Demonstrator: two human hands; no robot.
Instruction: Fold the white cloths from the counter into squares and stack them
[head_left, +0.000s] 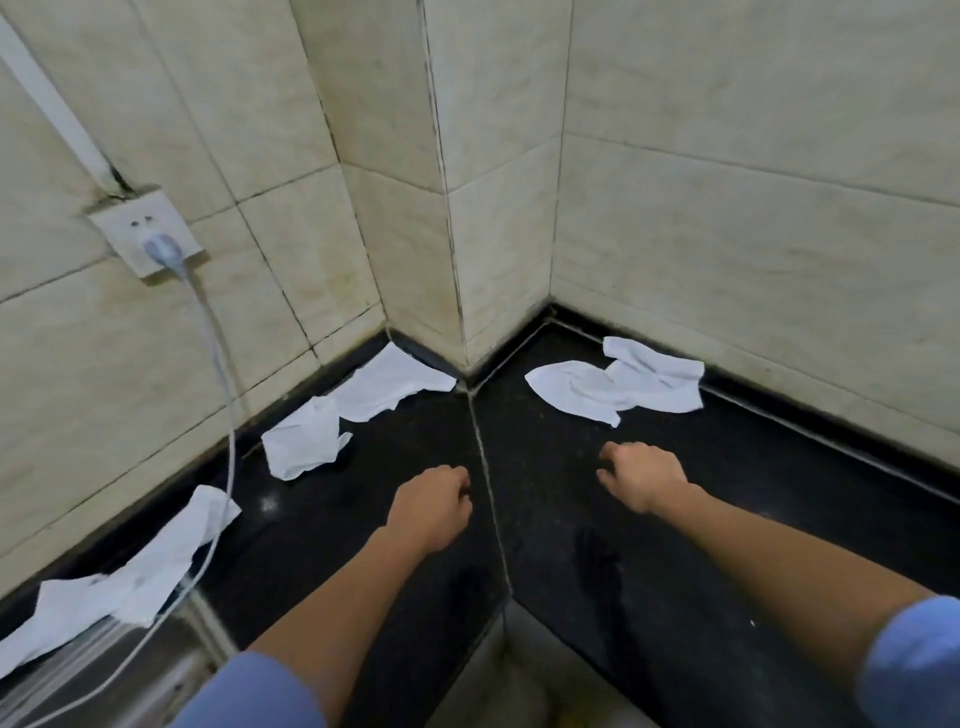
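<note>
Blue sleeves (249, 691) frame the bottom edge, and two bare forearms reach from them over a black counter (727, 493) towards the jutting wall corner (457, 260). Just short of that corner and a little to its left, the left hand (431, 506) hovers with its fingers loosely curled under, holding nothing. At about the same depth to the right of the corner, the right hand (641, 475) is also loosely curled and holds nothing; whether its fingertips touch the counter cannot be told. None of the white cloths is folded. One crumpled cloth (613, 387) lies right of the corner, against the foot of the tiled wall and beyond the right hand. A second cloth (389, 387) lies flat right at the corner's left side, and a third cloth (301, 439), bunched, sits just left of it, touching or slightly overlapping it. Much further left of the corner a long white stretch of cloth (171, 551) runs along the wall; it may be one piece or two. High on the wall left of the corner, a socket (124, 218) holds a plug (163, 247), and its cable (221, 374) hangs down across that long cloth towards a shiny metal surface (104, 670).
</note>
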